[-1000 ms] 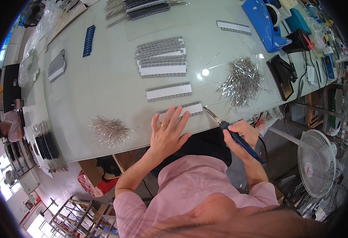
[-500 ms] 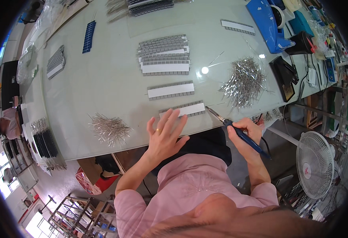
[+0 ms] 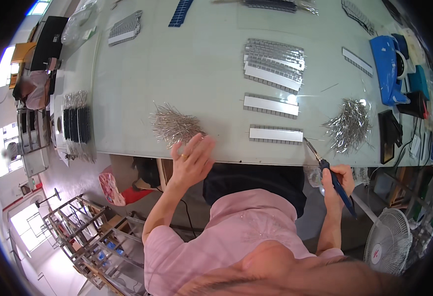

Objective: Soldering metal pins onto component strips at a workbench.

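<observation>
My right hand [image 3: 338, 185] is wrapped round a blue-handled soldering iron [image 3: 342, 192]. Its metal tip is by the right end of the nearest grey segmented strip with a white band [image 3: 275, 134]; contact cannot be made out. My left hand [image 3: 193, 160] reaches to the near edge of a pile of thin metal wires [image 3: 174, 126], fingers stretched out and slightly bent. Its fingertips overlap the wires, and no held wire shows. Behind the nearest strip lies a second banded strip [image 3: 270, 105], then a stack of similar strips [image 3: 273, 61]. Another wire pile [image 3: 348, 126] lies right of the iron.
A blue tape dispenser [image 3: 386, 69], a black soldering stand [image 3: 388, 135] and cords crowd the table's right side. More strips [image 3: 126, 29] lie far left, beside a dark blue one [image 3: 180, 12]. A white fan [image 3: 388, 241] stands below the table's right edge.
My left hand has left the nearest strip and moved left to the wire pile. The iron stays at that strip's right end. The whole view has shifted, so the table things appear farther right.
</observation>
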Motion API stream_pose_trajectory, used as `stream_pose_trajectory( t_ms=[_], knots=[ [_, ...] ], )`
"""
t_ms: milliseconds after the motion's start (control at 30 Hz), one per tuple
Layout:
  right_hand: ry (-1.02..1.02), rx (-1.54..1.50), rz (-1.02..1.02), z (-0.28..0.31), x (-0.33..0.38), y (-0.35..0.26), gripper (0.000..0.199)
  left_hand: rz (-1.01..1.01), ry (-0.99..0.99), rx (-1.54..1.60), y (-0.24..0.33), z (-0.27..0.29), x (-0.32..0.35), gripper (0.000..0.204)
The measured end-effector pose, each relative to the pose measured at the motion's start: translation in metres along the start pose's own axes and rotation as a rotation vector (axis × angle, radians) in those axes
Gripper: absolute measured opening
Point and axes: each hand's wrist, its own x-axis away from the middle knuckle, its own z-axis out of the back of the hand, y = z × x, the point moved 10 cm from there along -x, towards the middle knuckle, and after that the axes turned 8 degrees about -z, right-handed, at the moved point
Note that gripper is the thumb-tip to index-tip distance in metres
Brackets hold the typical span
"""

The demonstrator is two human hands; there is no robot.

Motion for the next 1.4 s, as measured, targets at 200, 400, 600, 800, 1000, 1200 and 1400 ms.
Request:
stream_pose_trajectory(
  t_ms=[200, 400, 600, 800, 1000, 1200, 1400],
  knots=[
    [0.013, -0.119, 0.125, -0.016, 0.009, -0.02, 0.023, 0.06, 0.035, 0.107, 0.016, -0.012, -0.024, 0.049],
    [-0.085, 0.09, 0.377, -0.062, 0.01, -0.077, 0.021, 0.081, 0.078, 0.144, 0.026, -0.016, -0.041, 0.05],
    [-0.2, 0.126, 0.438, -0.095, 0.012, -0.097, 0.024, 0.041, 0.078, 0.14, 0.028, -0.017, -0.046, 0.051],
    [-0.277, 0.137, 0.5, -0.115, 0.012, -0.107, 0.021, 0.017, 0.096, 0.16, 0.029, -0.017, -0.046, 0.053],
    [-0.251, 0.14, 0.487, -0.123, 0.006, -0.108, 0.026, 0.005, 0.096, 0.173, 0.029, -0.017, -0.047, 0.055],
    [-0.26, 0.138, 0.487, -0.127, 0.004, -0.107, 0.026, 0.002, 0.096, 0.19, 0.029, -0.02, -0.047, 0.057],
    [-0.265, 0.177, 0.504, -0.13, 0.005, -0.111, 0.026, -0.001, 0.082, 0.206, 0.028, -0.02, -0.047, 0.057]
  ],
)
